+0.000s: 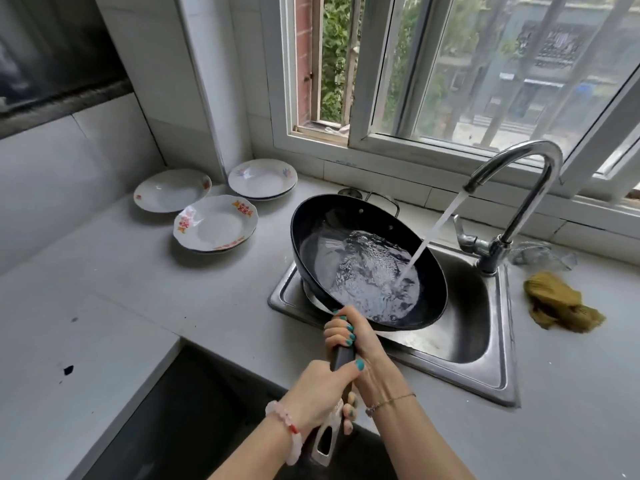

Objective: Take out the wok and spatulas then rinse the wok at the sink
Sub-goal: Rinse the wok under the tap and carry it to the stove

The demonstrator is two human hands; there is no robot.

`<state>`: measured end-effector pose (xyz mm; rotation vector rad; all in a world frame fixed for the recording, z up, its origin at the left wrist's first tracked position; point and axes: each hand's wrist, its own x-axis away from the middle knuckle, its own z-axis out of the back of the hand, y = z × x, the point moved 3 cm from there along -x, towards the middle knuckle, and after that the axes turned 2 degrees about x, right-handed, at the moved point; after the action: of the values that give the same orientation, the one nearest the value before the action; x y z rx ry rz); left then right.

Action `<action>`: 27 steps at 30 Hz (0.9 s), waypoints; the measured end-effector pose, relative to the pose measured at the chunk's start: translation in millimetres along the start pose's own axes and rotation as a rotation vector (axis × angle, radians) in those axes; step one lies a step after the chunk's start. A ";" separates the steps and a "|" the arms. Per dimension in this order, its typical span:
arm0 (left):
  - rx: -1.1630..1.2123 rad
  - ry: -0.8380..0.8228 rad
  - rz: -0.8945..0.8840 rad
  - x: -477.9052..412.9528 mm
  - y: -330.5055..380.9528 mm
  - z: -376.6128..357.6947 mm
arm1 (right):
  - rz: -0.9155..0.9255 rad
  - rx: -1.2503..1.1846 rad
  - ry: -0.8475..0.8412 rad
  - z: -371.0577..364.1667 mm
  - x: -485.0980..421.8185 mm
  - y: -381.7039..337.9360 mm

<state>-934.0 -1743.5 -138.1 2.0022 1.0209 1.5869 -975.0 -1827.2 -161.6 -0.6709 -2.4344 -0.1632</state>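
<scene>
A black wok (pixel 311 237) hangs tilted over the steel sink (pixel 478 323), its long dark handle pointing toward me. Water streams from the curved chrome tap (pixel 519 161) into the wok and swirls and foams in its bowl. My right hand (pixel 349 337) grips the handle close to the pan. My left hand (pixel 322 393) grips the same handle lower down, near its pale end with a hanging hole. No spatulas are in view.
Three stacks of white patterned plates (pixel 214 223) sit on the grey counter left of the sink. A yellow-brown rag (pixel 557 303) lies right of the sink. A pan's metal handle (pixel 381 199) shows behind the wok. A window runs behind the tap.
</scene>
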 end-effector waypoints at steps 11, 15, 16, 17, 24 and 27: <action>0.024 -0.160 -0.041 -8.5 -11.7 -5.5 | 0.168 0.192 0.129 17.2 -1.2 -14.3; -0.054 -0.164 -0.080 -20.8 -22.3 -6.4 | 0.187 0.214 0.087 29.4 -1.8 -18.2; -0.079 -0.164 -0.095 -24.1 -24.2 -5.6 | 0.183 0.210 0.071 31.7 -2.6 -18.4; -0.108 -0.159 -0.112 -27.4 -25.9 -3.6 | 0.181 0.205 0.058 33.9 -4.0 -18.1; -0.152 -0.142 -0.157 -47.2 -32.6 6.3 | 0.259 0.289 0.084 36.2 -12.2 -23.0; -0.121 -0.171 -0.141 -53.8 -34.2 3.2 | 0.307 0.331 0.118 39.0 -11.1 -27.8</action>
<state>-946.3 -1760.3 -198.5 1.9032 0.9544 1.3464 -1001.6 -1845.6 -198.6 -0.8420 -2.1445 0.3073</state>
